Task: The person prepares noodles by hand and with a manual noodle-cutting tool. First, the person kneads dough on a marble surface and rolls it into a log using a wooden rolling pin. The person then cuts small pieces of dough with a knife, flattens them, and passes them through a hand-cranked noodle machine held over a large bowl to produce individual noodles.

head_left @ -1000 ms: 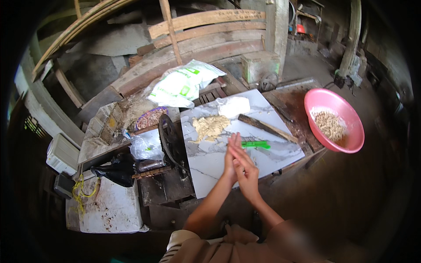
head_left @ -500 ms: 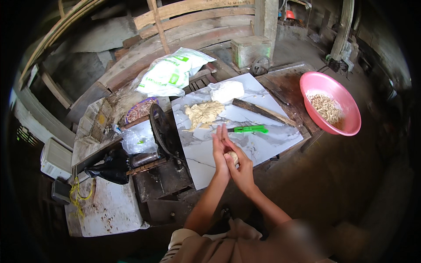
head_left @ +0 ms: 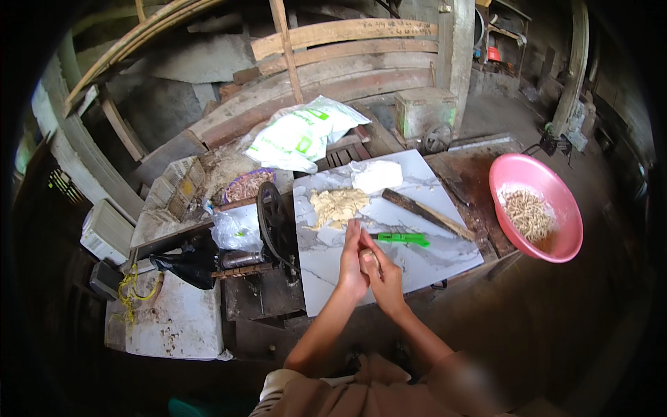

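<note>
My left hand [head_left: 352,270] and my right hand [head_left: 385,279] are pressed together, palm to palm, over the near part of a marble-patterned board [head_left: 321,272]. Between them sits a small lump of dough [head_left: 369,258], mostly hidden by the fingers and palms. Just beyond my fingertips lies a green-handled knife [head_left: 404,239]. A flattened, ragged mass of pale dough [head_left: 338,206] rests farther back on the board. Beside it is a clear bag of white powder [head_left: 376,176], and dark and light wooden sticks [head_left: 425,213] lie to the right.
Right of the board stands a pink basin [head_left: 568,240] holding many small pale dough pieces. A black wheel [head_left: 271,221] borders the board's left edge. A white-and-green sack [head_left: 306,135] lies behind, near a purple-rimmed basket [head_left: 248,186]. A clear plastic bag [head_left: 236,231] sits left of the wheel.
The whole view has shifted, so the board and basin appear lower and farther right. My hands remain pressed together, with less of the dough lump showing between them.
</note>
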The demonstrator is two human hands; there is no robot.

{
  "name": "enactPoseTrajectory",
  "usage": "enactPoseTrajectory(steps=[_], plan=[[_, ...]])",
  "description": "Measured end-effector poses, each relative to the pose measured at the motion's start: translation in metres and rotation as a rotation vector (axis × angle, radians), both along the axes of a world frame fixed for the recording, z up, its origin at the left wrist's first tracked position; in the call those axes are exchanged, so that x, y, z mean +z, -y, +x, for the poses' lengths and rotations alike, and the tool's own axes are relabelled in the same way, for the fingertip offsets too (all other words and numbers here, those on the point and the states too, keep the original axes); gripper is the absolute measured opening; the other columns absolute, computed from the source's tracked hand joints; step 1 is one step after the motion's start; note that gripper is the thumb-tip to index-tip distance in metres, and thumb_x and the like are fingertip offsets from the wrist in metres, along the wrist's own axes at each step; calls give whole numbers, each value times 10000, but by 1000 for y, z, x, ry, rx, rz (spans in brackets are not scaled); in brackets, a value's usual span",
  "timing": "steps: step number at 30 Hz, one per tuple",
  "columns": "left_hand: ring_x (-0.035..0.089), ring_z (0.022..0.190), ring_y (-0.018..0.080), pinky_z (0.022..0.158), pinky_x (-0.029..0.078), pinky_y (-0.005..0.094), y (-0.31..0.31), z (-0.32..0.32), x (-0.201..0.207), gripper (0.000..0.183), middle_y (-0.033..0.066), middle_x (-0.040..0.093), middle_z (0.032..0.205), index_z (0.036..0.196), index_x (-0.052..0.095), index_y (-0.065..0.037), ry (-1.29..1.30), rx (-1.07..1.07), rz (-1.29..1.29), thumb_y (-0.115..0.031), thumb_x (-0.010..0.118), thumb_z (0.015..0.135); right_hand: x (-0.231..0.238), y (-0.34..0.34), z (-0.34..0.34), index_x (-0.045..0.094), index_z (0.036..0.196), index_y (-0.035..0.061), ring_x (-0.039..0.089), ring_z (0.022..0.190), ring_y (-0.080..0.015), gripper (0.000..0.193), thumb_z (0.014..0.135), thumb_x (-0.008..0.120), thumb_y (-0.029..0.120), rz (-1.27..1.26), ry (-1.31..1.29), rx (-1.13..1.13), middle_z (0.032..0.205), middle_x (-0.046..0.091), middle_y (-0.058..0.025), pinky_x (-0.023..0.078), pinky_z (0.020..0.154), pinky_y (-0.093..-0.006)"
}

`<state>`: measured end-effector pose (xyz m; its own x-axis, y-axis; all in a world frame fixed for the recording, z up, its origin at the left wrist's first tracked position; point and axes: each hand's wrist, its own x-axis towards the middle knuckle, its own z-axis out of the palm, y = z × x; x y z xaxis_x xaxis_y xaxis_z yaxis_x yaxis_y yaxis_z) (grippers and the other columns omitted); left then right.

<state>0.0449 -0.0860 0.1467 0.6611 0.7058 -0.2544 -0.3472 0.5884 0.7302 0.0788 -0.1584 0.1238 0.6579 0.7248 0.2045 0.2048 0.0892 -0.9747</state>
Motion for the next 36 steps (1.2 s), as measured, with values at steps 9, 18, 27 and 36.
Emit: enactPoseTrajectory(steps=[9, 18, 27, 36], plan=[[252, 1332, 205, 1061, 235, 375, 15, 30, -64, 611, 33, 263, 1450, 1408, 232, -128, 542, -201, 147, -517, 219, 936, 18, -5, 21, 517, 1257, 122, 500, 1165, -276, 364, 903, 434, 149, -40, 528, 1, 1267, 510, -162, 332, 987, -301], [332, 1275, 166, 1041, 262, 327, 47, 48, -13, 543, 42, 313, 1419, 1392, 261, -102, 194, 25, -11, -436, 287, 965, -13, -11, 86, 555, 1182, 5, 556, 1037, -184, 331, 942, 398, 170, 171, 122, 161, 1258, 531, -113, 404, 900, -278], [208, 1349, 201, 1082, 215, 346, -12, 16, 7, 676, 111, 236, 1456, 1418, 155, -41, 178, 209, 248, -509, 267, 943, 12, -11, 12, 502, 1236, 14, 466, 1202, -284, 352, 890, 451, 54, 353, 330, 74, 1296, 480, -162, 364, 984, -349], [222, 1348, 193, 1047, 255, 334, 14, 9, -31, 559, 93, 244, 1460, 1424, 195, -144, 270, 21, -11, -454, 255, 963, 15, -33, 21, 571, 1181, 84, 514, 1138, -301, 339, 870, 440, 56, 168, 384, 156, 1294, 495, -109, 348, 995, -350]])
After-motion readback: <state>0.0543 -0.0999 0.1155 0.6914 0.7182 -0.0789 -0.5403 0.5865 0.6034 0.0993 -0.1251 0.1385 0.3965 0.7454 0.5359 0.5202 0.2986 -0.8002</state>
